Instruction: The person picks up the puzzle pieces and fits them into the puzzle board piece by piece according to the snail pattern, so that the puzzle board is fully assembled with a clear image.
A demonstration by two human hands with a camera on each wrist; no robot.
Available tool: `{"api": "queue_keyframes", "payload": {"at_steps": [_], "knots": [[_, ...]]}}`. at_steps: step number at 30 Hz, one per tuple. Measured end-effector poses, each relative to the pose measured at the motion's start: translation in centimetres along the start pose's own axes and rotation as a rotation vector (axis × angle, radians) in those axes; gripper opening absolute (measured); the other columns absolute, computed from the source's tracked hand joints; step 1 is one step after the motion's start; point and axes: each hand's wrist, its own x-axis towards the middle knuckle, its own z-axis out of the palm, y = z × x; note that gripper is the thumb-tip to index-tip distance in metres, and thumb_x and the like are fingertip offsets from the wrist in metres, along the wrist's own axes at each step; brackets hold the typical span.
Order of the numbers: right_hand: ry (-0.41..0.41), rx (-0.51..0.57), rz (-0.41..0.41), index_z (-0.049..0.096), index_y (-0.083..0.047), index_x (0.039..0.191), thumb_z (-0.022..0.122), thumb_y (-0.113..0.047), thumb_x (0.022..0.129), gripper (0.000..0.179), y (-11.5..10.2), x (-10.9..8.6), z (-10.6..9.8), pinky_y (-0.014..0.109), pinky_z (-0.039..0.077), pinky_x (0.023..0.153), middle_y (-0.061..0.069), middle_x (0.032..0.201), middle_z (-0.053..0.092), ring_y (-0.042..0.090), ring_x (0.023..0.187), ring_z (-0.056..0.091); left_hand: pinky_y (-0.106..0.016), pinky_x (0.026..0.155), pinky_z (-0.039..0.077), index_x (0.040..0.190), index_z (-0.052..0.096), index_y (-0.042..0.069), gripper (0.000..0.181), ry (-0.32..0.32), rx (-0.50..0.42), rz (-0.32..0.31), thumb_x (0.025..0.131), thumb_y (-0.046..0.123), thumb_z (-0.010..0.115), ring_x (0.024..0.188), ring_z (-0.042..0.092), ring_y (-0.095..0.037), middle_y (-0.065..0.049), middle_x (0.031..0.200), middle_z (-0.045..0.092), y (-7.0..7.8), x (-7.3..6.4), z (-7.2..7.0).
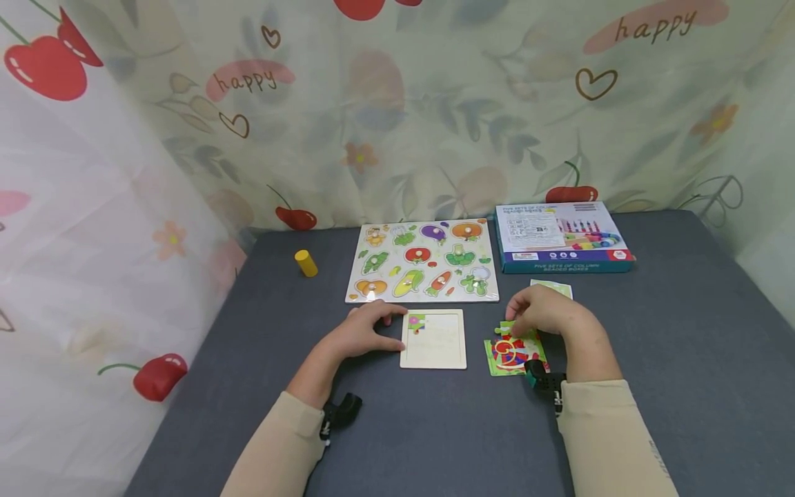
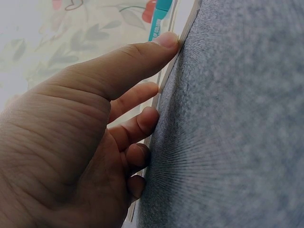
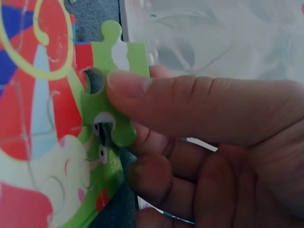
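In the head view my left hand (image 1: pixel 361 331) touches the left edge of a square wooden puzzle tray (image 1: pixel 444 352), index finger near the upper corner and thumb lower down. One green and pink jigsaw piece (image 1: pixel 416 322) lies in the tray's upper left corner. My right hand (image 1: pixel 548 312) pinches a green jigsaw piece (image 3: pixel 124 50) with a little red and white on it, between thumb and fingers. Beneath it lies a group of colourful jigsaw pieces (image 1: pixel 511 355), red, green and yellow, fitted together. The right hand and wrist camera hide part of this group.
Behind the tray lies a vegetable peg board (image 1: pixel 397 257). To its right is a boxed bead set (image 1: pixel 562 238), and a pale printed card (image 1: pixel 562 287) sits partly behind the right hand. A yellow cylinder (image 1: pixel 306 263) stands at the back left.
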Motion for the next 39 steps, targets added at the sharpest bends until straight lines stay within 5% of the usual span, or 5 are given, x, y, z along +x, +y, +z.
{"api": "queue_keyframes", "payload": {"at_steps": [14,28,39], "knots": [[-0.056,0.083,-0.027,0.072,0.001,0.111,0.069,-0.013,0.098,0.019,0.1,-0.4,-0.8,0.039,0.052,0.077,0.009,0.094,0.068,0.023,0.082,0.059,-0.040,0.083,0.035,0.138,0.063,0.019,0.059,0.013,-0.021,0.020,0.086,0.037,0.085,0.094,0.049,-0.017,0.000,0.100,0.052,-0.2,0.0,0.1],[0.009,0.092,-0.038,0.066,-0.002,0.120,0.068,-0.026,0.101,0.031,-1.7,-2.1,-1.7,0.041,0.051,0.085,0.012,0.104,0.070,0.028,0.096,0.062,-0.040,0.084,0.034,0.138,0.063,0.020,0.058,0.008,-0.013,0.009,0.086,0.037,0.085,0.094,0.049,-0.017,0.000,0.100,0.052,0.1,0.0,0.0],[0.121,0.118,-0.218,0.067,-0.002,0.121,0.068,-0.027,0.101,0.033,-3.2,-3.1,-2.2,0.036,0.047,0.073,0.007,0.088,0.070,0.028,0.084,0.057,-0.039,0.084,0.034,0.138,0.064,0.019,0.059,0.015,-0.010,0.016,0.086,0.036,0.085,0.094,0.049,-0.017,0.000,0.100,0.052,0.0,0.0,0.1]]}}
